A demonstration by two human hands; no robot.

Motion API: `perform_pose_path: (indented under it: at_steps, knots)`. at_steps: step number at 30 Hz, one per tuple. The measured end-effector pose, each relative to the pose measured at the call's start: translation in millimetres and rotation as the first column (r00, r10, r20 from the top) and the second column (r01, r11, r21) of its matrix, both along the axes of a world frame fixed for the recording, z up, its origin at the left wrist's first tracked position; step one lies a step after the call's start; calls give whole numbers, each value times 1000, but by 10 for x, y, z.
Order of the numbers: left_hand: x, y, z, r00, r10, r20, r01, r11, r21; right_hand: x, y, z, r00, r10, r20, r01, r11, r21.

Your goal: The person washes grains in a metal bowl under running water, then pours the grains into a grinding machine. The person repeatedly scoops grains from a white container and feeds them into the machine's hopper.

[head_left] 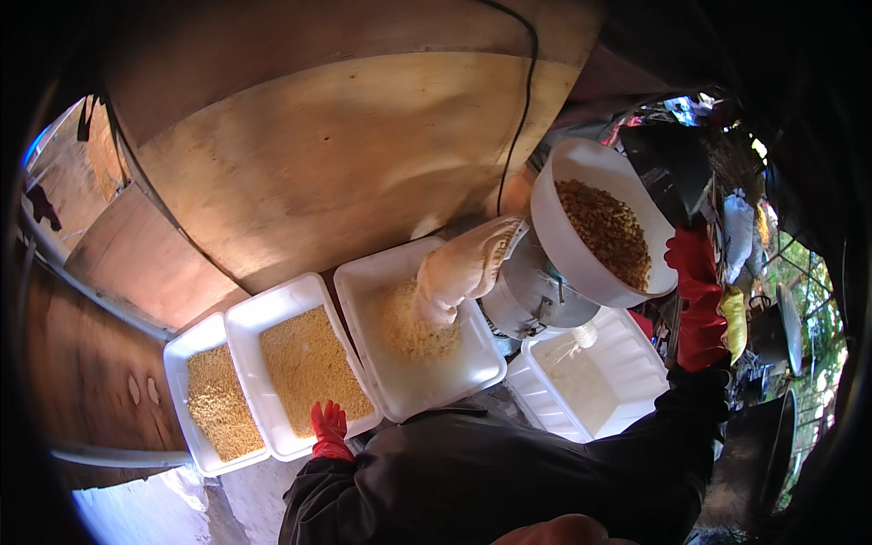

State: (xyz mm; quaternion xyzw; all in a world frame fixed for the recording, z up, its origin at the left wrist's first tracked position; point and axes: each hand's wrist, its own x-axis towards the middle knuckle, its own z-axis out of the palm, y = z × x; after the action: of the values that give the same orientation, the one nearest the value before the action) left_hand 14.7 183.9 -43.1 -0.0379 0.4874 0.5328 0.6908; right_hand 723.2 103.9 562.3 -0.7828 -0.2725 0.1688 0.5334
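Observation:
My left hand (330, 431), in a red rubber glove, is at the near edge of a white tub (363, 411) of yellow grain (309, 359). Its fingers are stretched out and nothing shows in them. My right hand (688, 259), also in a red glove, is beside the rim of a big white hopper (581, 259) part filled with brown kernels (607, 227). Its curled fingers appear to grip the lower end of a dark, scoop-like container (668, 168) tilted at the hopper. Below the hopper sits a metal milling machine (531, 286) with a cloth sleeve (463, 268).
The sleeve hangs into a white tub (436, 386) of pale meal. Another tub of grain (222, 400) stands far left, and a white crate (636, 350) sits under the machine's spout. A wooden panel (336, 154) with a black cable (522, 118) rises behind. Bags (738, 232) clutter the right.

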Motion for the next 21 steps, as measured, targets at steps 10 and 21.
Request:
perform_pose_path:
  at_steps: [10,21]
  knots:
    - [-610,-347,53,985,172,10,-170,982,-88,-1782,673,-93,687,702,-188,-619,701,354]
    - [-1297,-132,468,994,85,-67,-100,962,-252,-5260,2596,-4003,488,571,-661,-869,391,-304]
